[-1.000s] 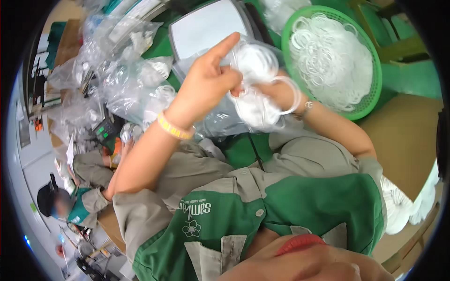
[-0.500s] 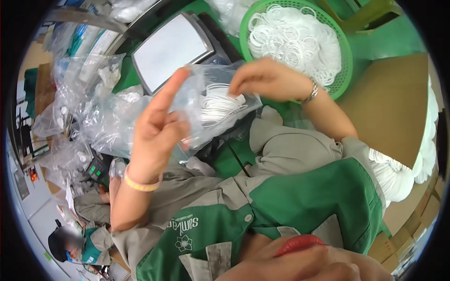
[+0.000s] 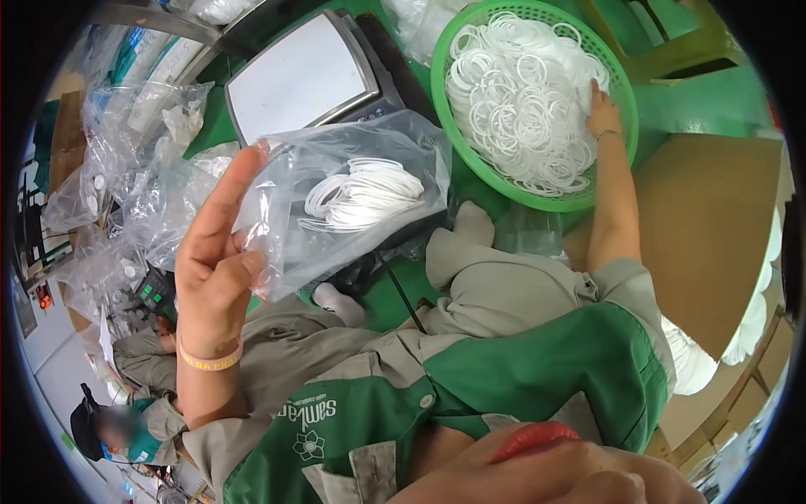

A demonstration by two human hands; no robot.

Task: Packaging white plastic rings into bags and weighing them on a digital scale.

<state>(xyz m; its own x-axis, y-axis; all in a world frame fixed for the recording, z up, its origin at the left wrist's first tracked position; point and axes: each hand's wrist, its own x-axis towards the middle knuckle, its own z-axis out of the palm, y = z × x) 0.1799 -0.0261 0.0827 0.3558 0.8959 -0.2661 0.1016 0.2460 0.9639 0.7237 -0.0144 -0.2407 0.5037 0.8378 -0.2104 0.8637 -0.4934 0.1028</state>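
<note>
My left hand [image 3: 220, 269] is closed in a pinch on the side of a clear plastic bag [image 3: 285, 244], with its index finger stretched upward along the bag. Inside the spread bag lies a bundle of thin white rings [image 3: 374, 195]. A green perforated basket [image 3: 631, 160] at the upper right holds a heap of loose white rings [image 3: 520, 109]. My right hand [image 3: 603, 113] reaches over the basket's right side, its fingers curled against the rings at the heap's edge and partly hidden.
A scale with a pale flat top [image 3: 298, 80] stands behind the bag. Loose plastic bags [image 3: 151, 189] crowd the left. On the right is an open cardboard box [image 3: 705, 235] with white items beside it. A person [image 3: 117, 424] sits at the lower left.
My right hand has gone from above the bag to the basket's right side. My left hand and the bag have shifted left, and the bag's bundle shows more fully.
</note>
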